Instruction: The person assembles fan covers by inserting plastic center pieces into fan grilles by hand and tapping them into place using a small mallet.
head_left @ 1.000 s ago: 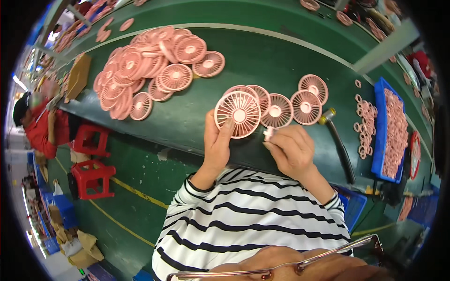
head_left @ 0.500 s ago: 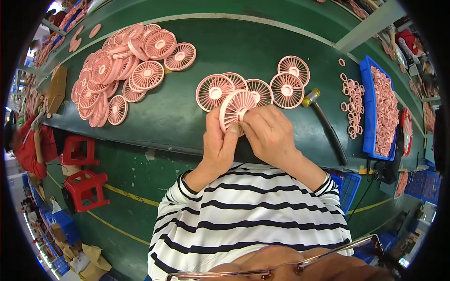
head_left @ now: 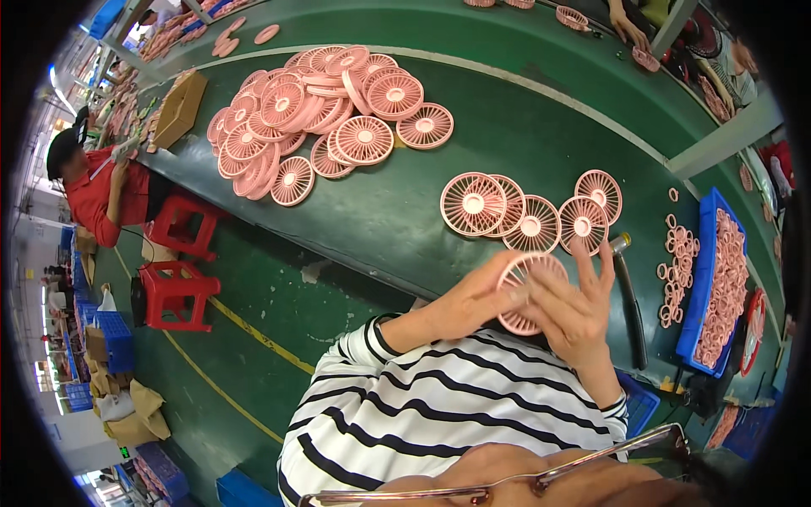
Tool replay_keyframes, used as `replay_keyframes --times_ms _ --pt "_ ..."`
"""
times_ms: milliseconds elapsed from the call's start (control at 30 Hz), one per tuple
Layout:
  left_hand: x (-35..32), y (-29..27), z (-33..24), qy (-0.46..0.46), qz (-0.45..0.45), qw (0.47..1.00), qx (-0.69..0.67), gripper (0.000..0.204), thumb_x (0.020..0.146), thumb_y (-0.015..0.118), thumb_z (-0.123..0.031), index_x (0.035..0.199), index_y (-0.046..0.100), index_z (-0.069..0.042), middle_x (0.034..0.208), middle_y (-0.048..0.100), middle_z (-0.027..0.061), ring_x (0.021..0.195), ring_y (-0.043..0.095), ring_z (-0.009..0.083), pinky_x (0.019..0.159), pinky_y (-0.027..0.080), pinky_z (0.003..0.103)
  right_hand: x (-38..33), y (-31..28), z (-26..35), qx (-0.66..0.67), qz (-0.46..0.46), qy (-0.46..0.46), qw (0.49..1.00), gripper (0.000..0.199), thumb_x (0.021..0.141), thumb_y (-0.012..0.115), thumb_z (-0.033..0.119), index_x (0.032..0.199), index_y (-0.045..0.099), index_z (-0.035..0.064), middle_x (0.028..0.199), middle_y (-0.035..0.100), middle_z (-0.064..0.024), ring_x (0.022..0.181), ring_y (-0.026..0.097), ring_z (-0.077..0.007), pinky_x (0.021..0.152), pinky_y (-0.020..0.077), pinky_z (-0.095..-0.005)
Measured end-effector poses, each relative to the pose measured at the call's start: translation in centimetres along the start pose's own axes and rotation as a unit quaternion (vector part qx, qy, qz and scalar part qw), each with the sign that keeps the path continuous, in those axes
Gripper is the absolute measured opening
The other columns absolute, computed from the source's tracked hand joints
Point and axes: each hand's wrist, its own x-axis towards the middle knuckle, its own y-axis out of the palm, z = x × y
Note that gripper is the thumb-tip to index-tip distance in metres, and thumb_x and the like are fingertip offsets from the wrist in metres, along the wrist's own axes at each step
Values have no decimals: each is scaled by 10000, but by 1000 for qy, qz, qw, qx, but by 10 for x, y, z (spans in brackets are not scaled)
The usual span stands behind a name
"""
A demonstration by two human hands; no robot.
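A pink spoked wheel-shaped cover is held tilted in front of my chest, between my two hands. My left hand grips its left rim, the thumb lying on the face. My right hand covers the right part and the hub, with its near fingers closed at the middle of the wheel. Two other fingers of that hand stick up, apart from the wheel. Whether a small ring is under the fingers is hidden. Just beyond lies a short row of similar spoked wheels, some overlapping, on the green table.
A big heap of spoked wheels lies to the left. On the right are a hammer, loose pink rings and a blue tray full of rings. Red stools stand left, near a person in red.
My view has turned, so the table things appear farther right. The held wheel has come nearer my body and the table's front edge. Two right-hand fingers have straightened out.
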Motion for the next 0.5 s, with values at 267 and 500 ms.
replay_keyframes --times_ms 267,500 --pt "23 21 17 39 70 980 182 516 959 607 -270 1342 391 1 1075 625 170 961 652 221 818 513 329 -46 -12 -21 287 14 97 953 362 764 746 142 1112 701 57 1267 617 -186 1331 434 -419 1104 309 -523" --pt "57 38 40 300 53 761 573 415 793 646 -110 1204 617 -161 1075 652 71 1027 619 243 895 477 395 -71 -27 -85 52 -138 435 888 317 870 659 153 1138 632 -15 1075 670 -177 865 674 -249 775 530 -368"
